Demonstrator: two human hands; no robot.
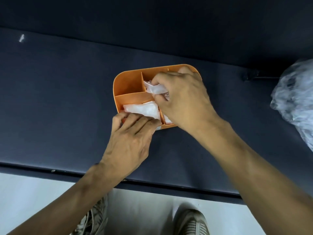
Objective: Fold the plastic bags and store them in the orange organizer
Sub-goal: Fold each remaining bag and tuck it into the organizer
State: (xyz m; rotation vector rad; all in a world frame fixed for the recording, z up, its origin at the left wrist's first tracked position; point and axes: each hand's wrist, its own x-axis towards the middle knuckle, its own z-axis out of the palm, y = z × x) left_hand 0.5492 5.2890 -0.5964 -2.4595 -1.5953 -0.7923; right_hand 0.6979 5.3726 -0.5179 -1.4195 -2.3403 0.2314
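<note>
Orange organizer (128, 82) sits on dark seat (59, 99). R hand (183, 99) pinches folded bag (155, 89) in back slot. L hand (132, 133) grips another folded bag (142, 110) at front.

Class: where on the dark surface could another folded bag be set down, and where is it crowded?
Bare: the dark surface left of the orange organizer. Crowded: organizer, under left hand and right hand; loose plastic at right edge.

Single head-worn view, steeply downward (close) over the dark cushion (67, 99)

Both hands over the orange organizer (128, 82) — right hand (183, 99) pinching a folded bag (155, 89).
</note>
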